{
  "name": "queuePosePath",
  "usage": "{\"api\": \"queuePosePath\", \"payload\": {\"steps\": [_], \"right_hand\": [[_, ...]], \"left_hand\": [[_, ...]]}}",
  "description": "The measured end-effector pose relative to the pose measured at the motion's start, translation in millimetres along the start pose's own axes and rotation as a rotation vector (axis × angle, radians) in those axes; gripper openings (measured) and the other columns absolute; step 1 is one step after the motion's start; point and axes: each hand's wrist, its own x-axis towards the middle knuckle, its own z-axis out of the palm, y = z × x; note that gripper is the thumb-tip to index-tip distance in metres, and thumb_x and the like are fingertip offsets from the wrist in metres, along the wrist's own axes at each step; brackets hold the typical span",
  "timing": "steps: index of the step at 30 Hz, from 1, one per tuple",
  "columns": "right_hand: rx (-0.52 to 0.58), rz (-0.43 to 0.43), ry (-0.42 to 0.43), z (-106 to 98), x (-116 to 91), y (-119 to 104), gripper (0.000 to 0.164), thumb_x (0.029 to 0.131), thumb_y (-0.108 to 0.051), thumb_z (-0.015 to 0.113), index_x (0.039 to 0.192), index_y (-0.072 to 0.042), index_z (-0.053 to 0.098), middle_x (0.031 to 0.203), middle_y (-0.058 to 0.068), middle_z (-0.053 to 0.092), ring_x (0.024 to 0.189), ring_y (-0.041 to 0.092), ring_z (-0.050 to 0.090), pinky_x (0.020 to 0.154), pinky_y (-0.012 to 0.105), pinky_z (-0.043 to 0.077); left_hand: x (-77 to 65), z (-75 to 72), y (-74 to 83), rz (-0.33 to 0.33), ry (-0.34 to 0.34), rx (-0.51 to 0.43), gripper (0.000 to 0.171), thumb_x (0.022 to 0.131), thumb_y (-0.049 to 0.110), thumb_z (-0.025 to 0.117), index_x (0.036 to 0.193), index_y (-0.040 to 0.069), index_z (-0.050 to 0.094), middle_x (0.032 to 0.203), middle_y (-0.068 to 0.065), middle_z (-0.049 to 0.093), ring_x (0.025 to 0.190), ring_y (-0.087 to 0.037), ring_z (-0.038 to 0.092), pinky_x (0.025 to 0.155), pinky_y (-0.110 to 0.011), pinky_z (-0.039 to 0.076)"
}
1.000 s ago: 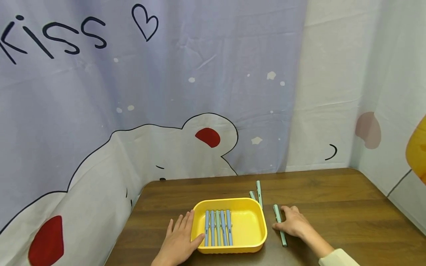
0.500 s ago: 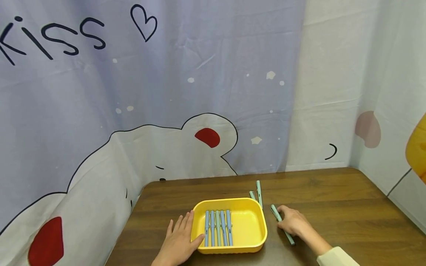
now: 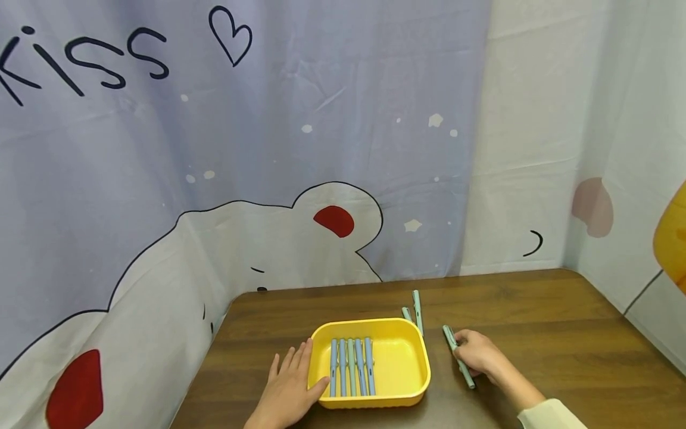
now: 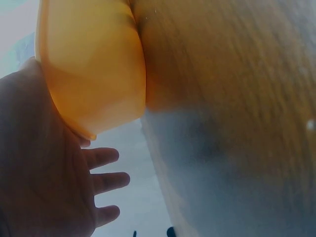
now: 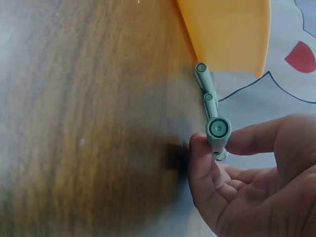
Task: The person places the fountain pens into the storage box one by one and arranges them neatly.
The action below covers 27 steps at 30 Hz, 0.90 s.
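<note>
My right hand [image 3: 479,353] pinches a green pen [image 3: 464,370] between thumb and fingers, to the right of a yellow tray [image 3: 399,366]. In the right wrist view the pen's round end [image 5: 218,128] faces the camera, and it seems held just off the tabletop. The left hand [image 3: 289,384] rests against the tray's left side with its thumb over the rim. Straight, spread fingers [image 4: 111,182] show below the tray wall [image 4: 94,64] in the left wrist view. Inside the tray, several blue pens [image 3: 342,366] and one green pen [image 3: 351,366] lie side by side at the left.
Behind the tray's right back corner lie two more green pens, a longer-looking one [image 3: 417,311] and one partly hidden by the rim [image 3: 407,314]. A wooden table [image 3: 541,333] carries everything. A printed curtain [image 3: 257,143] hangs along its back and sides.
The green pen in my right hand has turned to a steeper slant and shifted slightly away from me with the hand. The left hand and the tray have stayed put.
</note>
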Motion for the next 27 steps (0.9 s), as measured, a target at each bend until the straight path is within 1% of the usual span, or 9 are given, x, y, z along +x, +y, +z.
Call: {"api": "queuePosePath", "payload": {"steps": [5, 9, 15, 21, 24, 27], "right_hand": [[0.1, -0.012, -0.005, -3, 1, -2, 0.05, 0.089, 0.004, 0.053, 0.137, 0.015, 0.045, 0.095, 0.018, 0.065, 0.067, 0.024, 0.066, 0.058, 0.036, 0.055], [0.175, -0.012, -0.017, -3, 2, -3, 0.05, 0.093, 0.003, 0.052, 0.14, 0.012, 0.043, 0.099, 0.02, 0.067, 0.069, 0.024, 0.069, 0.062, 0.038, 0.056], [0.285, -0.022, -0.046, -3, 2, -3, 0.055, 0.093, 0.004, 0.056, 0.144, 0.013, 0.037, 0.104, 0.022, 0.066, 0.075, 0.026, 0.072, 0.066, 0.041, 0.06], [0.338, -0.038, -0.045, -5, 0, -7, 0.058, 0.093, 0.004, 0.058, 0.147, 0.011, 0.038, 0.109, 0.025, 0.065, 0.08, 0.027, 0.073, 0.068, 0.041, 0.06], [0.336, -0.054, -0.041, -6, -1, -11, 0.06, 0.095, 0.002, 0.059, 0.149, 0.011, 0.036, 0.113, 0.027, 0.065, 0.083, 0.028, 0.073, 0.07, 0.041, 0.06], [0.339, -0.068, -0.02, -6, -3, -15, 0.06, 0.095, 0.002, 0.059, 0.15, 0.012, 0.036, 0.113, 0.027, 0.066, 0.084, 0.029, 0.073, 0.071, 0.041, 0.061]], "left_hand": [[0.0, -0.8, 0.6, 0.001, 0.004, 0.001, 0.088, 0.099, 0.062, 0.052, 0.162, 0.007, 0.023, 0.161, -0.019, 0.035, 0.146, -0.047, 0.031, 0.116, -0.072, 0.012], [0.0, -1.0, 1.3, 0.005, 0.0, 0.001, 0.088, 0.099, 0.061, 0.052, 0.162, 0.007, 0.023, 0.161, -0.019, 0.035, 0.146, -0.047, 0.031, 0.115, -0.073, 0.012], [-1.6, -1.0, 1.6, 0.001, -0.003, -0.003, 0.087, 0.099, 0.061, 0.052, 0.162, 0.007, 0.023, 0.161, -0.019, 0.035, 0.146, -0.047, 0.031, 0.115, -0.073, 0.012], [-1.9, -1.6, 2.1, -0.001, -0.004, -0.007, 0.087, 0.099, 0.06, 0.052, 0.162, 0.007, 0.023, 0.161, -0.019, 0.035, 0.146, -0.047, 0.031, 0.115, -0.073, 0.012], [-1.9, -1.7, 2.1, -0.001, -0.002, -0.004, 0.087, 0.099, 0.06, 0.053, 0.162, 0.007, 0.023, 0.161, -0.019, 0.035, 0.146, -0.047, 0.031, 0.115, -0.073, 0.012], [-2.2, -1.4, 1.4, -0.001, 0.0, 0.003, 0.087, 0.099, 0.06, 0.052, 0.161, 0.006, 0.023, 0.161, -0.019, 0.035, 0.146, -0.046, 0.032, 0.116, -0.072, 0.013]]}}
